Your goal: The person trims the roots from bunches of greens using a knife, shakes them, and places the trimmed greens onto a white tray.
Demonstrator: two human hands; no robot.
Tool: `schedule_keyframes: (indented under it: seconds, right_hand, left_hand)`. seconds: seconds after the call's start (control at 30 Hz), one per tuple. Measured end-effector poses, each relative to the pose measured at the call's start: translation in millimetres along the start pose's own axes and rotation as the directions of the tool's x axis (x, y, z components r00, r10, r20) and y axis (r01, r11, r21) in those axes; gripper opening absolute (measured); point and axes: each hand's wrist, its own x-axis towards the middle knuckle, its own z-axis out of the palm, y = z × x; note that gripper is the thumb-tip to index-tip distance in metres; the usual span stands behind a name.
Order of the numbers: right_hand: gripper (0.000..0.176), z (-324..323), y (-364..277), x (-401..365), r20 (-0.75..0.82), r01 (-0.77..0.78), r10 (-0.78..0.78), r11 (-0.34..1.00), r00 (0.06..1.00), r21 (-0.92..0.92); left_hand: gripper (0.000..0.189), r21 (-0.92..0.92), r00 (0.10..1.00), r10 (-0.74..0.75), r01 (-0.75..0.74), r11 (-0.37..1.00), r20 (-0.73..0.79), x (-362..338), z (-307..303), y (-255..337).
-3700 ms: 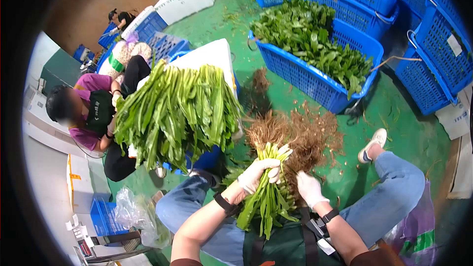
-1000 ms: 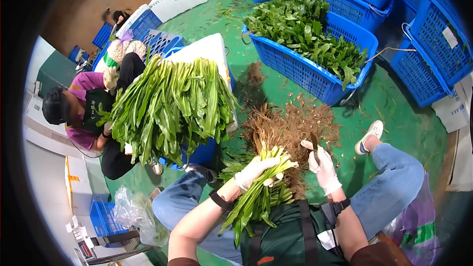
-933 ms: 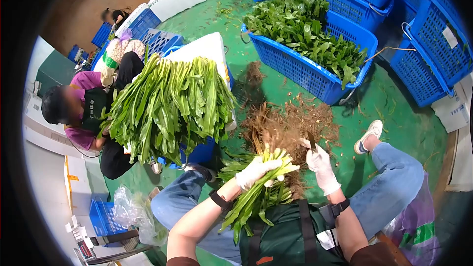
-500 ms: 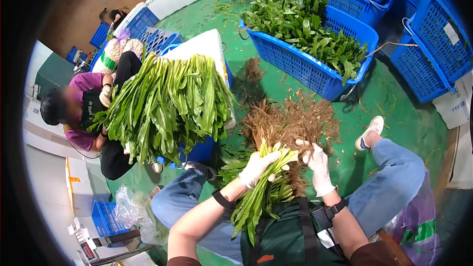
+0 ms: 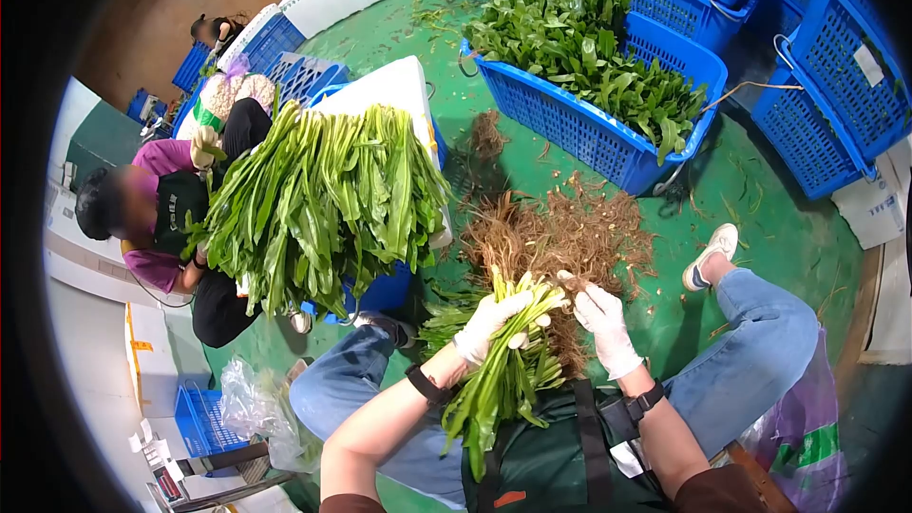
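In a white glove, my left hand is closed round a bunch of leafy greens, pale stem ends up and leaves hanging toward my lap. My right hand, also gloved, is just right of the stem ends, its fingers pinched together; what they hold, if anything, is too small to make out. Brown roots lie heaped on the green floor beyond both hands. More loose greens lie under and left of the bunch. A large pile of greens rests on a white box top at the left.
A blue crate of greens stands ahead, with stacked blue crates at the right. A co-worker sits beyond the large pile; another person is farther back. A plastic bag lies at the lower left.
My right hand has moved slightly left and down by the stem ends. The bunch in my left hand has shifted slightly. The co-worker's gloved hand has moved up.
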Motion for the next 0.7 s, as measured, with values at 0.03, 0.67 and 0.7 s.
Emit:
schedule_keyframes:
  seconds: [0.03, 0.67, 0.7]
  right_hand:
    - [0.034, -6, 6, 1, 0.027, 0.0, 0.001, 0.999, 1.0, -0.038]
    - [0.055, -23, 4, -1, 0.349, -0.405, 0.3, 0.87, 0.888, 0.281]
    - [0.049, -20, 6, -3, 0.251, -0.402, 0.34, 0.878, 0.906, 0.26]
  left_hand:
    - [0.043, -0.002, 1.0, -0.001, 0.001, 1.0, -0.002, -2, 1, 0]
    - [0.038, -0.102, 0.956, -0.185, 0.212, 0.972, 0.227, -7, 10, -12]
    - [0.036, -0.107, 0.956, -0.185, 0.214, 0.971, 0.229, -5, 8, -14]
